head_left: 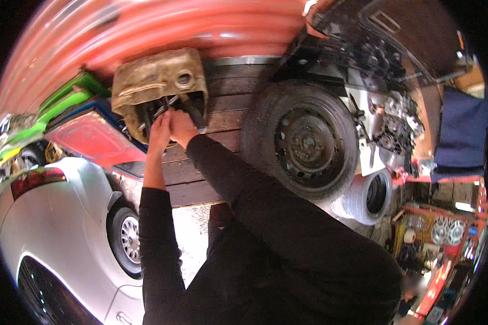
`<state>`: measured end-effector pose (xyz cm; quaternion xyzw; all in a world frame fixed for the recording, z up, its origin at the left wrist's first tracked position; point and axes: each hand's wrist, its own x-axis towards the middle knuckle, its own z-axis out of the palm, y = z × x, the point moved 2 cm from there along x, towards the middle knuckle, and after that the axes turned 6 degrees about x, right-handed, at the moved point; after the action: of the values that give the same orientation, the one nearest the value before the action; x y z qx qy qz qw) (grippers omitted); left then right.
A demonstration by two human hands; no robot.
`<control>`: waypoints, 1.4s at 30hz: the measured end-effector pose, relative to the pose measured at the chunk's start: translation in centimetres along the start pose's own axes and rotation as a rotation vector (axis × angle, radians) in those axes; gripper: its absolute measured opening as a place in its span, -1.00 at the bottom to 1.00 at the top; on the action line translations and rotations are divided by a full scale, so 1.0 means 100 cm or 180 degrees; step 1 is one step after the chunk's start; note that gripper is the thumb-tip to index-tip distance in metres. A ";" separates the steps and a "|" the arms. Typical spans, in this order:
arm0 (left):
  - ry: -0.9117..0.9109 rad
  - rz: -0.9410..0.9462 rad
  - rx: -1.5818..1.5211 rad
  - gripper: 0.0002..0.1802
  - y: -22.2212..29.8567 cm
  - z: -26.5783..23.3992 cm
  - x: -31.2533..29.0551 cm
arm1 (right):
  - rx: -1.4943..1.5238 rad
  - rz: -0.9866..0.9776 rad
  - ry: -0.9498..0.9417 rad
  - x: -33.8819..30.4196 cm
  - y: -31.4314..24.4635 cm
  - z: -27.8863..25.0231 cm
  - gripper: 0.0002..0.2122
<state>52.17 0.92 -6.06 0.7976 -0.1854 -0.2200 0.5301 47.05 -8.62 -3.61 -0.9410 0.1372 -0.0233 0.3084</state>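
A grimy tan container (141,73) with a round hole in its upper face stands at the far end of the wooden bench. Several dark and metal tools show in its open front. Both of my hands reach into that opening, close beside each other. My left hand (160,129) has its fingers drawn together among the tools. Curled next to it, my right hand (183,125) is closed, its fingertips hidden. What either one grips is too small and dark to make out.
Right of the bench planks (225,119) stands a tyre on a black steel wheel (309,143). Engine parts (398,127) lie beyond it. Green and red panels (92,135) lean on the left, above a silver car (65,206). Another person's arm (434,287) shows at lower right.
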 end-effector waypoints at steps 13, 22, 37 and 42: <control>0.0200 0.0646 0.0145 -0.73 -0.025 0.015 -0.209 | 0.1510 -0.0453 0.0438 -0.130 0.010 -0.030 -0.66; -0.2152 -0.0120 -0.0235 -0.78 -0.087 0.096 -0.269 | 0.1381 0.0796 0.1044 -0.384 0.104 -0.102 -0.77; -0.2625 0.0775 0.0246 -0.71 0.135 0.332 -0.264 | 0.2429 0.0511 0.2167 -0.462 0.241 -0.211 -0.79; -0.2198 0.0303 0.0214 -0.74 0.139 0.406 -0.302 | 0.2694 0.0511 0.1639 -0.520 0.327 -0.249 -0.78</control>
<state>3.88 -19.29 -2.32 0.6836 -0.3979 -0.4455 0.4193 -14.12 -33.99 -0.50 -0.6835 0.2594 -0.2846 0.6201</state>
